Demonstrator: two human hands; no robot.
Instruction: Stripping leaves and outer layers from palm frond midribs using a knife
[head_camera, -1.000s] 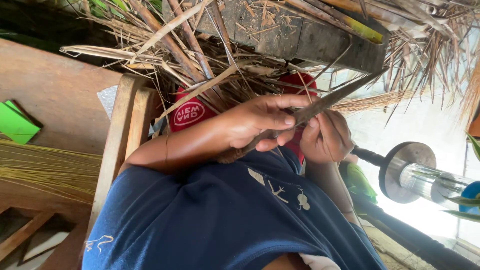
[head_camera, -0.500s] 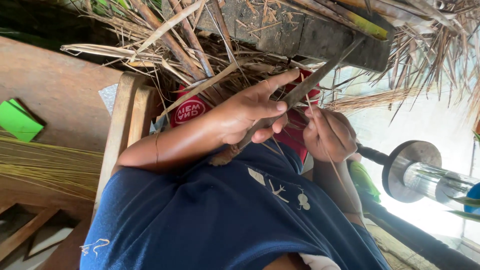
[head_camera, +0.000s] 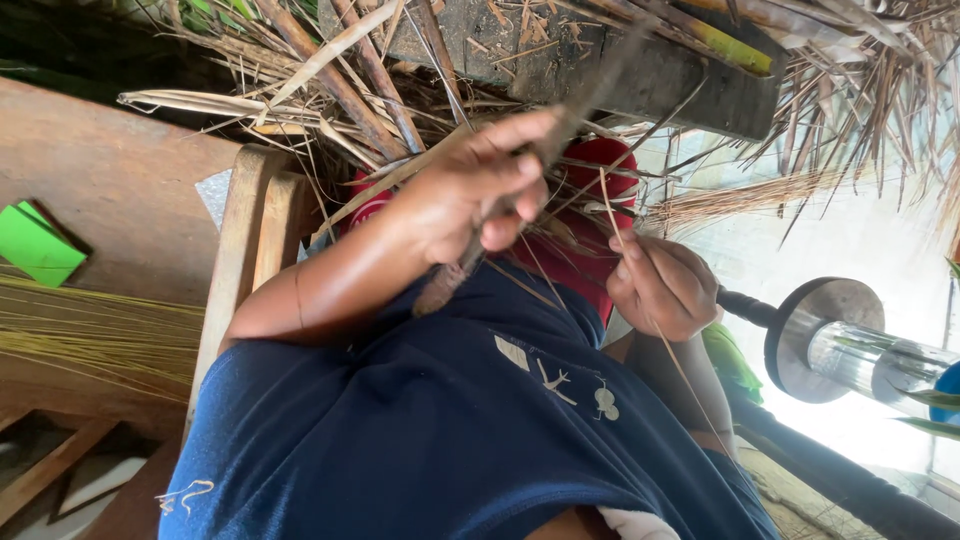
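The left hand (head_camera: 475, 200) is curled tight around the handle of a long dark-bladed knife (head_camera: 530, 175), its blade blurred and slanting up toward the dry palm fronds (head_camera: 330, 70). The right hand (head_camera: 662, 288) is closed, pinching one thin pale leaf midrib (head_camera: 612, 215) that runs upright beside the blade. One knife and one held midrib show, above the dark blue shorts (head_camera: 450, 420).

Two hands show in the view: the left hand (head_camera: 480, 195) and the right hand (head_camera: 662, 285). One knife (head_camera: 540, 160) is blurred. One thin leaf rib (head_camera: 640, 290) is counted, one red cloth (head_camera: 590, 215), one green card (head_camera: 38, 243), one metal spool (head_camera: 830, 335). Dry leaf strips (head_camera: 330, 90) number perhaps dozens, too tangled to count.
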